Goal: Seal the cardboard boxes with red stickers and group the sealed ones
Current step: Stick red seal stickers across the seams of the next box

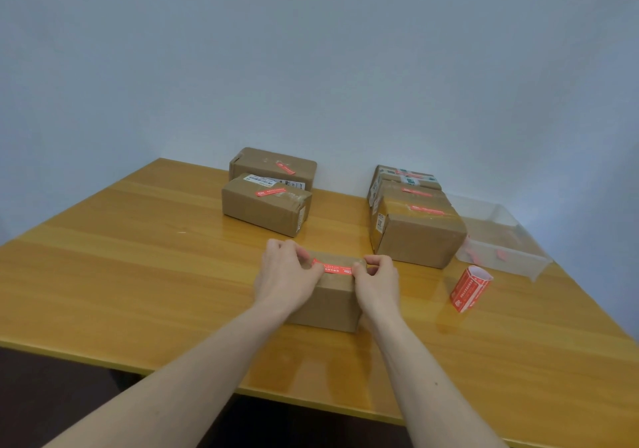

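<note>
Both hands work at the top of the nearest cardboard box [325,295], which sits on the tabletop [138,275] straight ahead of the person, at about 12 o'clock from the near edge. The left hand [285,275] has its grip closed on the left end of a red sticker [332,267], thumb and forefinger pinched together with the other fingers curled over the box's far top edge. The right hand [377,278] pinches the sticker's right end the same way, its grip tight and knuckles up. The sticker stretches flat between the two pinches, lying across the box top; whether it is fully stuck down I cannot tell.

At 11 o'clock beyond the hands stand two sealed boxes [266,209], one behind the other, each with a red strip on top; the front one also carries a white shipping label. At 1 o'clock is a second group of boxes [418,236], packed close together in a row running toward the wall, red strips showing on their tops. Just right of that group, at 2 o'clock, a clear plastic tray [508,257] rests near the tabletop's right edge with a few red bits inside. At 3 o'clock from the hands stands a curled roll of red stickers [470,288], well apart from the box being handled. Nothing lies between the hands and either group.
</note>
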